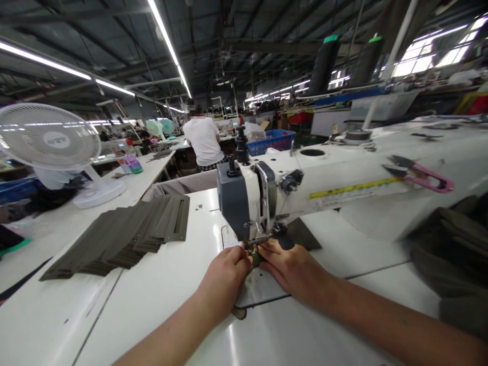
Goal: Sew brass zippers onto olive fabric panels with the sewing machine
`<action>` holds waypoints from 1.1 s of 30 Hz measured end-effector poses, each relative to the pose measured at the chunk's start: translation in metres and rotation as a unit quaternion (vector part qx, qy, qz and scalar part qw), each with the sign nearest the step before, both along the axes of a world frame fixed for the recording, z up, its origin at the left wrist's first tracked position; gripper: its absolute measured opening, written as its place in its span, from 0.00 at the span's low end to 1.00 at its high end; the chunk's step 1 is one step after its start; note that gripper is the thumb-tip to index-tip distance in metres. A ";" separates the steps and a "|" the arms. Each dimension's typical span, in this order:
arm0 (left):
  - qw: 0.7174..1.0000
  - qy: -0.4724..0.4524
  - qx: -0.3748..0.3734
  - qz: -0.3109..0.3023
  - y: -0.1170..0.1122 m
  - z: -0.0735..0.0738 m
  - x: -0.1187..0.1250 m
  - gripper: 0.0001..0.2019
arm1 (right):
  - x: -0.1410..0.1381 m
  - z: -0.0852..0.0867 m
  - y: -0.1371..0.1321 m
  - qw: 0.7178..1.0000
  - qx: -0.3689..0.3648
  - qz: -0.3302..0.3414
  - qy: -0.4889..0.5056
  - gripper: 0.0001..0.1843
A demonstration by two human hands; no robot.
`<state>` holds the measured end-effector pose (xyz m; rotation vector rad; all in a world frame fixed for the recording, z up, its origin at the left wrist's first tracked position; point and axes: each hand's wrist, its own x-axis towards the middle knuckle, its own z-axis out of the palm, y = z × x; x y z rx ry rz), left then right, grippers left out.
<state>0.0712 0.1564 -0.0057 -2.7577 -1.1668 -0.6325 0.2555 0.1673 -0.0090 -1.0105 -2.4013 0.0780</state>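
Head view: the left hand (225,270) and right hand (295,268), fingers curled, pinch a small dark fabric piece (254,255) on the surface (160,284), under the sewing machine (244,203) needle. The grip seems firm, though it is partly hidden.

I see a small olive fabric piece (256,255) lying flat on the bench (171,284) under the sewing machine (244,198) foot. It is mostly hidden, pinched at its left edge by my left hand (224,272) and pressed down by my right hand (293,267).
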 end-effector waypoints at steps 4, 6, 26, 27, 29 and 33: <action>1.000 0.018 -0.012 -0.004 0.003 0.002 -0.001 0.06 | 0.001 0.000 0.002 1.000 0.001 0.009 0.016 0.09; 1.000 0.021 -0.016 -0.004 0.004 0.002 -0.001 0.06 | 0.001 -0.001 0.003 1.000 0.003 0.015 0.023 0.09; 0.999 -0.039 0.011 0.025 -0.007 0.007 -0.002 0.09 | 0.028 0.000 0.009 0.999 0.033 -0.018 0.004 0.14; 0.999 -0.048 0.016 0.019 -0.014 0.011 0.000 0.08 | 0.034 0.003 0.004 0.996 0.056 -0.059 -0.027 0.09; 0.998 -0.061 0.023 -0.010 -0.032 0.017 0.008 0.08 | 0.039 0.008 -0.014 0.986 0.077 -0.130 -0.073 0.05; 0.993 0.010 -0.005 -0.120 -0.058 0.022 0.029 0.20 | 0.033 0.008 -0.076 0.998 -0.004 -0.061 -0.011 0.07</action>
